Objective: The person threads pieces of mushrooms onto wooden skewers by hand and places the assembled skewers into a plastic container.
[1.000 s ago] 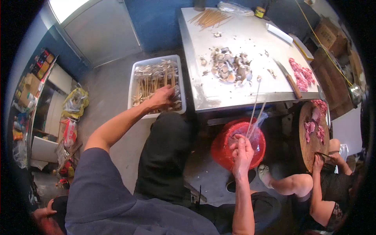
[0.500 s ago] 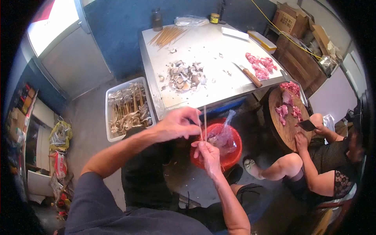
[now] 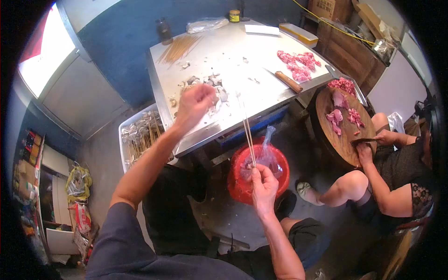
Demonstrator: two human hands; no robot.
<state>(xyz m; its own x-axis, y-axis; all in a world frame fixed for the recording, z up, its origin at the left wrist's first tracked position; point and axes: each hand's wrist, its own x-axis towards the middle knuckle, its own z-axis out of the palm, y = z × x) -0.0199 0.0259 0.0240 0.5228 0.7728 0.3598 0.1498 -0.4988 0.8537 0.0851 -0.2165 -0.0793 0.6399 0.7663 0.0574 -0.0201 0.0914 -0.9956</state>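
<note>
Two thin skewers point(image 3: 248, 140) rose over the near edge of a pale desk point(image 3: 224, 70), their lower ends grasped between the fingers of the right hand point(image 3: 264, 191), seemingly to leave the upper lengths free. The left hand point(image 3: 197, 105) hovered over a pile of mushroom-like pieces point(image 3: 223, 95), fingers curled; whether they gripped a piece could not be told. The pile lay within easy reach, near left. Beyond it, loose sticks point(image 3: 179, 49) fanned out, probably kept handy. Left of the desk, a white tub point(image 3: 122, 149) held filled sticks side by side, perhaps to save space. A red bucket point(image 3: 242, 192) stood below the right hand; farther right, a co-worker's hand point(image 3: 365, 154) rested at a round chopping block point(image 3: 333, 144). Print on a far-right cardboard box point(image 3: 323, 7) and a red bag point(image 3: 83, 218) at left was unreadable.
</note>
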